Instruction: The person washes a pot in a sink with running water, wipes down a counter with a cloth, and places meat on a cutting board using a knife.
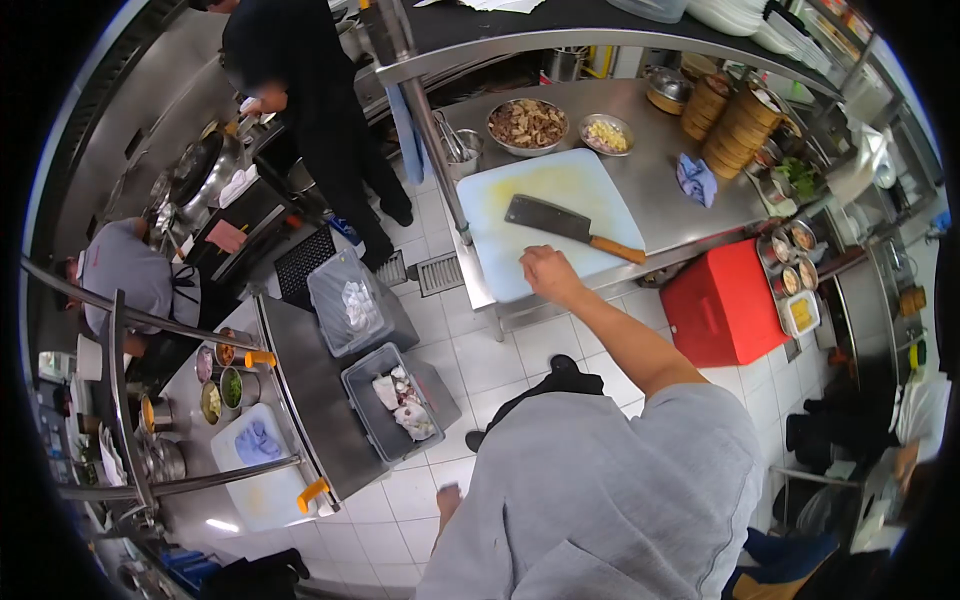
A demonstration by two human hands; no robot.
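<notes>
My right hand [548, 272] rests at the near edge of a white cutting board [490, 245], its fingers curled in. Whether anything is within those fingers is hidden. Just beyond it, apart from the hand, a cleaver [550, 217] with a wooden handle lies flat across the board. Yellowish stains mark the board's far side. My left hand [448, 497] hangs low by my side above the tiled floor, mostly covered by my grey shirt, and its fingers cannot be made out. Behind the board stand a bowl of chopped brown food [528, 125] and a smaller bowl of yellow pieces [606, 134].
Bamboo steamers [735, 130] and a blue cloth [696, 180] are on the counter's right. A red box [722, 305] stands right of the board. Grey bins [390, 405] occupy the floor at left. Two people, one in dark clothes [300, 90], are near the stoves.
</notes>
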